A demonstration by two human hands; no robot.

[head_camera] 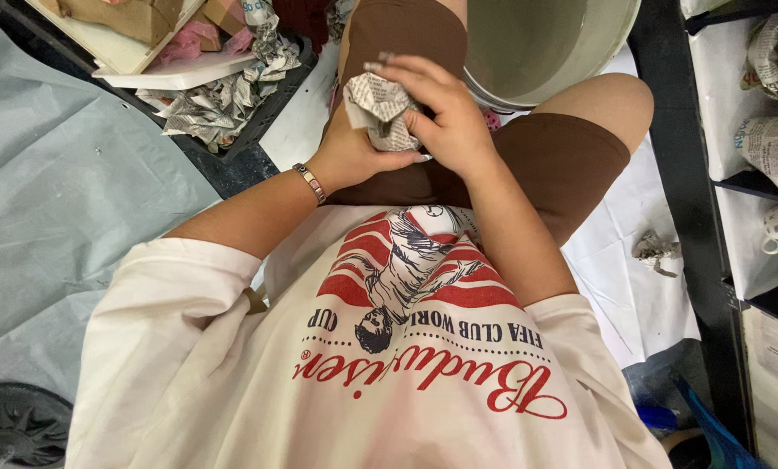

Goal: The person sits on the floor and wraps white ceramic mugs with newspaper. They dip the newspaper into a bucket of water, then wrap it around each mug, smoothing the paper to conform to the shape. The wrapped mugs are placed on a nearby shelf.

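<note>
Both hands grasp a newspaper-wrapped bundle (378,108) over the person's lap, above the brown shorts (545,161). The left hand (350,152) cups it from below; the right hand (445,113) closes over its top and side. The bundle's long axis runs roughly from the lap toward the grey bucket (545,43), though most of it is hidden.

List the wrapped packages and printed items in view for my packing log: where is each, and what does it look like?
Newspaper-wrapped bundle: held between left hand and right hand, crumpled, grey-white.
Wrapped parcels: right shelf, rounded, newsprint.
Loose newspaper: black crate upper left, crumpled.
Cardboard box: top left, brown.
</note>
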